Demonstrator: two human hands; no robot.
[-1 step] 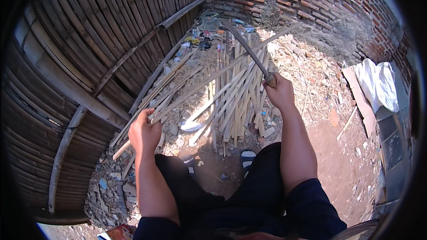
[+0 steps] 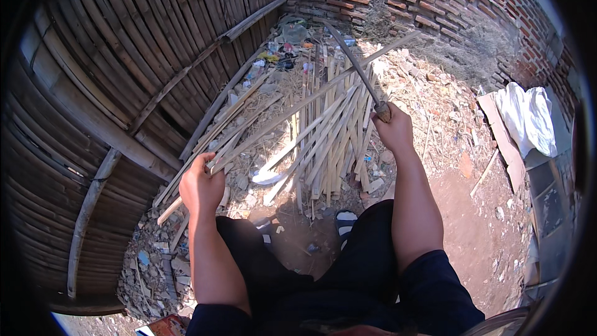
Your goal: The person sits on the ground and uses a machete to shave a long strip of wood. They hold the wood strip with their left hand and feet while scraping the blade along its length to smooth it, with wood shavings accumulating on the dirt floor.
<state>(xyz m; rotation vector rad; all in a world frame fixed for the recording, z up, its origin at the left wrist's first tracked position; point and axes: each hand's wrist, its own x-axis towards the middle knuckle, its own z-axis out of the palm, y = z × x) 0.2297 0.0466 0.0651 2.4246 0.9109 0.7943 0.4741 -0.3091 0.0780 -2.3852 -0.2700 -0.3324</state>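
In my closed left hand [image 2: 202, 190] is the near end of a long, flat bamboo strip [image 2: 273, 126]. It slants away to the far right above a pile of pale strips [image 2: 333, 143]. My right hand [image 2: 395, 132] is wrapped round the wooden handle of a machete [image 2: 353, 61]. Its long, dark, narrow blade points to the far left and crosses the strip near the strip's far end. Whether blade and strip touch, I cannot tell. More strips [image 2: 249, 96] lie on the ground beyond my left hand.
A slatted bamboo wall [image 2: 155, 37] rises on the left, with a brick wall [image 2: 435, 6] at the back. Rubble and litter [image 2: 289, 34] cover the ground. A white cloth [image 2: 528, 118] hangs over boards at the right. My sandalled feet stand near the pile.
My right hand and the machete have shifted slightly to the right. My left hand and the bamboo strip have hardly moved.
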